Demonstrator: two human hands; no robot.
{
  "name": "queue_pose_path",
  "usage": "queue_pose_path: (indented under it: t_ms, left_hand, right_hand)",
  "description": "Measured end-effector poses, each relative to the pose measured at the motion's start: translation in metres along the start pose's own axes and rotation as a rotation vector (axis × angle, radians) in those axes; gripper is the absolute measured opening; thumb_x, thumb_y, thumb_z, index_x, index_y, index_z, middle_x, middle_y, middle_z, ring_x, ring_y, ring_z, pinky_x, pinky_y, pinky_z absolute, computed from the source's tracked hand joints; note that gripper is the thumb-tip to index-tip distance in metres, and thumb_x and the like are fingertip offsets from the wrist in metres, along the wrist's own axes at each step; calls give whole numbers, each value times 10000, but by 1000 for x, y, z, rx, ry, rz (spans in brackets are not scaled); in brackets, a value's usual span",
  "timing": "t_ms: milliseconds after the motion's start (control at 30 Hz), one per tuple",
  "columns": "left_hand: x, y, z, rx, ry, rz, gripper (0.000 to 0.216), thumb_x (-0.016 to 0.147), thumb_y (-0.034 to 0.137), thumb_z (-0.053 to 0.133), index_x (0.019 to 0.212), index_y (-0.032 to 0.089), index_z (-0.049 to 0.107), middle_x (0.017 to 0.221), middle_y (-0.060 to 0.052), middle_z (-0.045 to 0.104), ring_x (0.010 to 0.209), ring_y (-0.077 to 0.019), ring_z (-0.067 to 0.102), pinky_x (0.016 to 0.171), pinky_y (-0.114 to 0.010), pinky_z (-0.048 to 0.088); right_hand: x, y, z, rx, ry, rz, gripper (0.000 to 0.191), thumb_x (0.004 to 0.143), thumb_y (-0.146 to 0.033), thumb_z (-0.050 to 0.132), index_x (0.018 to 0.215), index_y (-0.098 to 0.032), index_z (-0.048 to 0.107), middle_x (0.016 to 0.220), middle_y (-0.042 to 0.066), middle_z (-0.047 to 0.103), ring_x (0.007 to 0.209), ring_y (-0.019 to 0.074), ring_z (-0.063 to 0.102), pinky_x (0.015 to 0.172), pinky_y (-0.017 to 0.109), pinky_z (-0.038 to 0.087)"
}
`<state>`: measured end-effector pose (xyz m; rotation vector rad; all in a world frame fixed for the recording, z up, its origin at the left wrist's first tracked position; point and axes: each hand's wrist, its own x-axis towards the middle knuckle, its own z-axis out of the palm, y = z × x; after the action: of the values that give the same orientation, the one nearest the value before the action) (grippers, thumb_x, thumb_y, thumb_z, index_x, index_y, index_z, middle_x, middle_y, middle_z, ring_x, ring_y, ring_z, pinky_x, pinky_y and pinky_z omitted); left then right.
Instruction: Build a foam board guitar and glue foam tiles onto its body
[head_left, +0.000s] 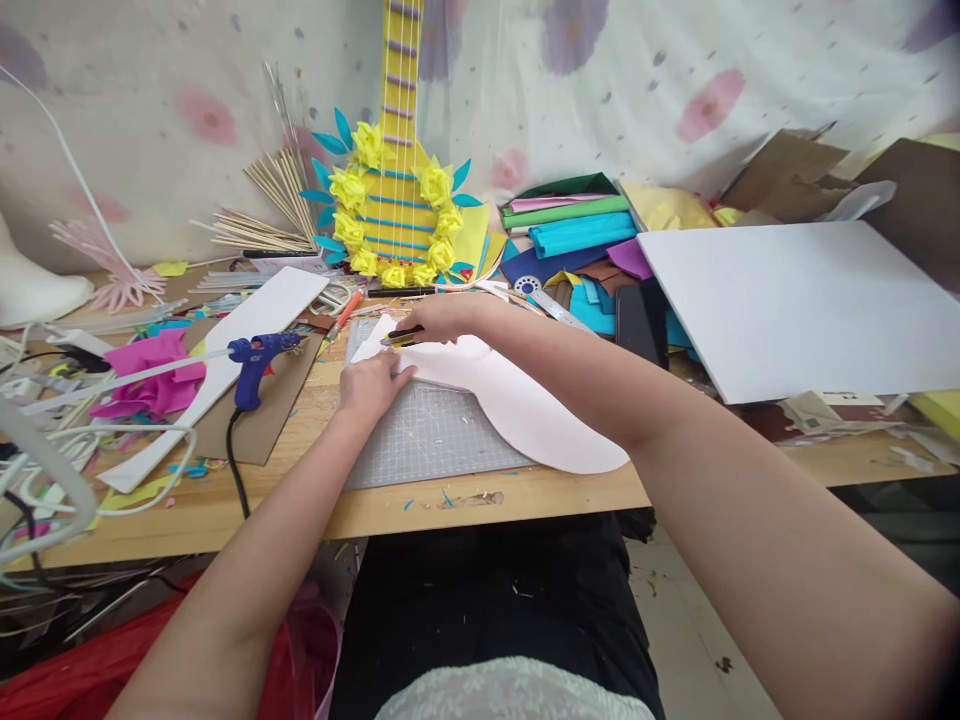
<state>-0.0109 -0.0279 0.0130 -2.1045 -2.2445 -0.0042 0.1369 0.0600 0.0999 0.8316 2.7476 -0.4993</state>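
A white foam board piece (pixel 551 420), with a narrow neck and a wide rounded body, lies aslant on a grey gridded cutting mat (pixel 420 440). My right hand (pixel 444 318) is closed around a yellow-and-black utility knife (pixel 403 337) over the narrow end. Whether the blade touches the board is too small to tell. My left hand (pixel 371 388) presses on the board's near left edge, thumb stretched out to the right and fingers resting flat, holding nothing. My right forearm crosses above the board and hides part of its far edge.
A blue glue gun (pixel 259 365) stands left on brown cardboard (pixel 281 420), beside white board offcuts. A yellow flower-trimmed paper guitar (pixel 397 205) leans at the back. Wooden sticks (pixel 281 195), coloured paper rolls (pixel 581 235) and a large white board (pixel 802 300) crowd the table.
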Motion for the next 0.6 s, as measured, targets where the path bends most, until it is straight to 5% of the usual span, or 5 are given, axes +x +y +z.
queue_pose_path:
  t_ms: [600]
  left_hand:
    - [0, 1, -1, -29, -10, 2, 481, 886, 548, 414, 1216, 254, 603, 1242, -89, 633, 1063, -258, 614, 827, -335, 435]
  right_hand:
    - [-30, 39, -3, 19, -65, 34, 465, 882, -358, 545, 1344, -322, 513, 778, -16, 690, 568, 94, 551, 630, 243, 336]
